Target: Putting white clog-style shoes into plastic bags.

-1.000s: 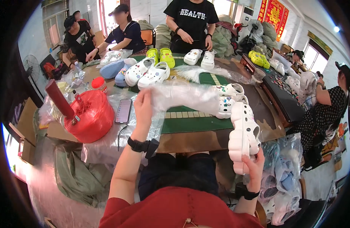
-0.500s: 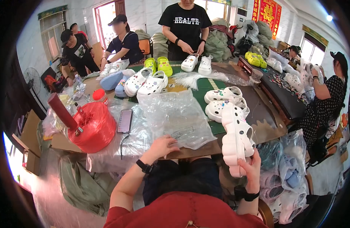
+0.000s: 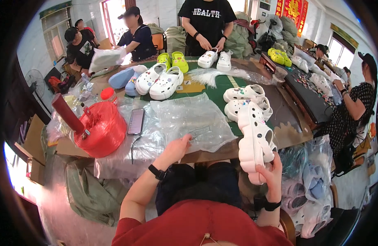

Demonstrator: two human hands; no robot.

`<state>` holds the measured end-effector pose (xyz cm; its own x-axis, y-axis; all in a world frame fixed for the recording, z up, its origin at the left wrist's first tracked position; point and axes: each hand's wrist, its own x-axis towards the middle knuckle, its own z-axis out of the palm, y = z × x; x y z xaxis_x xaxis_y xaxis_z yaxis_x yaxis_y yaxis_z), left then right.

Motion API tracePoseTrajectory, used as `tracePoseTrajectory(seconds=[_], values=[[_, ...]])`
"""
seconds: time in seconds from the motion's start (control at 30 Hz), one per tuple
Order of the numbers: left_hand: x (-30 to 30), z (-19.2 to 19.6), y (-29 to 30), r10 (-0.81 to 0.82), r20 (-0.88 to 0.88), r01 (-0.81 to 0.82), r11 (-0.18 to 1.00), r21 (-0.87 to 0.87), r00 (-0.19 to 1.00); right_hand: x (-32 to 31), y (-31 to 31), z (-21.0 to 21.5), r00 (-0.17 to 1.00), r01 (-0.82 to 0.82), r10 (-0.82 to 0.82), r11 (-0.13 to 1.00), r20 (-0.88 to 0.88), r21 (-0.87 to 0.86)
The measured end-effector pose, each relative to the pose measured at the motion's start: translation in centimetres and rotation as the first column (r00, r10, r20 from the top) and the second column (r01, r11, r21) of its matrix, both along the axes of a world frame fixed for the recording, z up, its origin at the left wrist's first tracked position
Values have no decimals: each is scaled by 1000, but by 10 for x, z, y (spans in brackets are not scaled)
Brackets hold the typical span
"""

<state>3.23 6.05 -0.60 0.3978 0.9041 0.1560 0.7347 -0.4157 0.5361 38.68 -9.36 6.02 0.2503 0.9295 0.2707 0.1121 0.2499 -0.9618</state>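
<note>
My right hand (image 3: 271, 169) grips a white clog (image 3: 251, 143) with a thick, scalloped sole by its heel end, over the right part of the table's near edge. The clog is tipped on its side, and small charms show on its upper. Just beyond it lie white clogs (image 3: 243, 93) with coloured charms, partly covered by the held one. My left hand (image 3: 177, 149) is at the near edge of a clear plastic bag (image 3: 185, 110) lying flat on the table. Its fingers are curled together on the bag's edge; the fingertips are partly hidden.
Left of the bag lie a phone (image 3: 135, 121) and a red twine roll (image 3: 102, 131) with a thick rod. White (image 3: 166, 84), green (image 3: 180, 62) and blue (image 3: 120, 78) clogs stand farther back. Several co-workers surround the tables. Bagged shoes (image 3: 314, 184) are at lower right.
My left hand has shifted slightly onto the bag, its fingers curling from a flatter pose. The right hand still holds the clog. At far left, a co-worker's white bag has been lifted.
</note>
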Motion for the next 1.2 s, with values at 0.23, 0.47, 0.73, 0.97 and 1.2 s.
tracePoseTrajectory(seconds=[0.23, 0.47, 0.73, 0.97, 1.2], values=[[-6, -9, -1, -145, -104, 163, 969, 187, 984, -2, 3, 1, 999, 12, -13, 1000, 31, 28], [-6, 3, -4, -65, -15, 66, 996, 59, 998, -6, 1, 5, 999, -40, 40, 999, 0, 10], [-2, 21, 4, -26, -67, 36, 987, 156, 997, -15, -12, 34, 977, -113, 99, 991, 190, 66], [16, 44, -3, -327, 799, 550, 835, -7, 506, -24, -11, 67, 731, -625, 548, 777, 407, 78], [-10, -32, 28, -103, 916, 519, 846, -125, 388, -49, 29, 57, 543, -775, 676, 632, 498, -13]])
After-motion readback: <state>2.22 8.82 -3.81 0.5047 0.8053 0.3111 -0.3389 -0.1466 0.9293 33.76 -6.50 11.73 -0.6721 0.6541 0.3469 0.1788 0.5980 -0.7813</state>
